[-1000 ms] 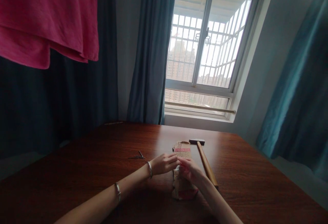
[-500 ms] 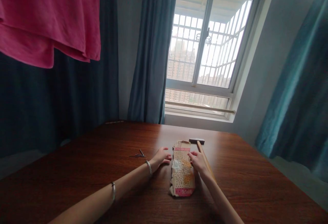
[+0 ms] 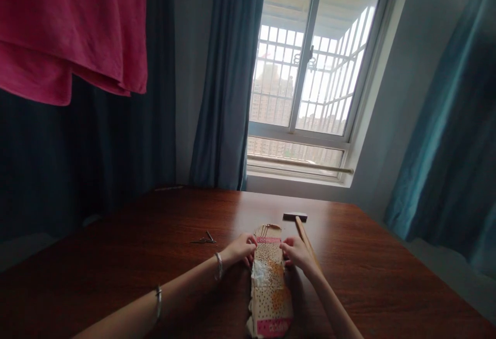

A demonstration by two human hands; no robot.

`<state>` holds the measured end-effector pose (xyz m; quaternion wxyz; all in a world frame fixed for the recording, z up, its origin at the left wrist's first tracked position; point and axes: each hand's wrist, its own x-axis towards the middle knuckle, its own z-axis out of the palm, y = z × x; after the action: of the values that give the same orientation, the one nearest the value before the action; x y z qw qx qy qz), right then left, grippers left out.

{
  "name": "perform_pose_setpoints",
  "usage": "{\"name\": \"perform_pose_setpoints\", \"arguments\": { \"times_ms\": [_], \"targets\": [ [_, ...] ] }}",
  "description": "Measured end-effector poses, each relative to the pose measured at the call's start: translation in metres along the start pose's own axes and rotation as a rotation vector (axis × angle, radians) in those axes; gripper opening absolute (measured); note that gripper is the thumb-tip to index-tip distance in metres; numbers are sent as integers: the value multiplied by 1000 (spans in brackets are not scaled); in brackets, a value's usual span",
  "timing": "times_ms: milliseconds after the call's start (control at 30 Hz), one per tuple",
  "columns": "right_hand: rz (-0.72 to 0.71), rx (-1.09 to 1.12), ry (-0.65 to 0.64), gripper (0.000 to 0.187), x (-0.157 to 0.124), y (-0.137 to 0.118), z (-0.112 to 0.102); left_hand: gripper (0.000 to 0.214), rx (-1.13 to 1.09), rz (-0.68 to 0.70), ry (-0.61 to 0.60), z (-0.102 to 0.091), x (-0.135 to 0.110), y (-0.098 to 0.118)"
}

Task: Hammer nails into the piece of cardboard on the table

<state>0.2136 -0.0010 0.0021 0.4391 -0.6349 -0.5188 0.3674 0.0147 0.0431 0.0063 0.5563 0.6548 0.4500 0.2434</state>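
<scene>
A long piece of layered cardboard (image 3: 270, 297), tan with pink bands and dotted with many small holes, lies lengthwise in front of me. Clear tape covers part of its middle, and a few thin dark nail-like lines show at its far end. My left hand (image 3: 244, 248) has its fingers curled on the left edge near the far pink band. On the opposite edge, my right hand (image 3: 297, 252) pinches the cardboard between thumb and fingers. A hammer (image 3: 304, 231) with a wooden handle lies just beyond my right hand, its handle partly hidden by the forearm.
Several nails (image 3: 208, 236) lie loose on the brown wooden table (image 3: 155, 246), left of my left hand. A pink cloth (image 3: 96, 34) hangs at upper left. Behind the table are blue curtains (image 3: 222, 96) and a barred window (image 3: 302, 80).
My left hand has moved onto the cardboard's left edge, and my right hand now grips the right edge. The cardboard has shifted toward me. The hammer stays beyond it.
</scene>
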Motion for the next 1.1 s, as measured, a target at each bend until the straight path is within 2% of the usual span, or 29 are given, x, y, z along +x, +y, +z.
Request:
{"name": "perform_pose_setpoints", "arguments": {
  "times_ms": [133, 233, 333, 433, 533, 633, 733, 933, 1100],
  "targets": [
    [-67, -43, 25, 16, 0, -3, -6, 16, 239, 84, 32, -2, 2, 0],
    [-231, -30, 103, 21, 1, -11, -11, 22, 373, 129, 40, -10, 4, 5],
    [-353, 66, 132, 29, 7, -20, -10, 26, 433, 208, 130, -23, 13, 8],
    [-343, 178, 120, 35, 22, -24, -2, 22, 342, 313, 228, -30, 31, 4],
    [-335, 207, 146, 38, 41, -22, 13, 27, 142, 382, 291, -26, 52, -4],
    [-350, 195, 169, 37, 54, -14, 27, 36, -36, 403, 279, -13, 67, -10],
    [-392, 161, 182, 32, 59, -3, 35, 40, -115, 378, 234, -1, 73, -10],
    [-468, 95, 136, 26, 55, 8, 36, 40, 8, 413, 189, 3, 75, -7],
    [-499, 62, 103, 25, 53, 9, 37, 40, 93, 430, 196, 2, 75, -8]
  ]
}}
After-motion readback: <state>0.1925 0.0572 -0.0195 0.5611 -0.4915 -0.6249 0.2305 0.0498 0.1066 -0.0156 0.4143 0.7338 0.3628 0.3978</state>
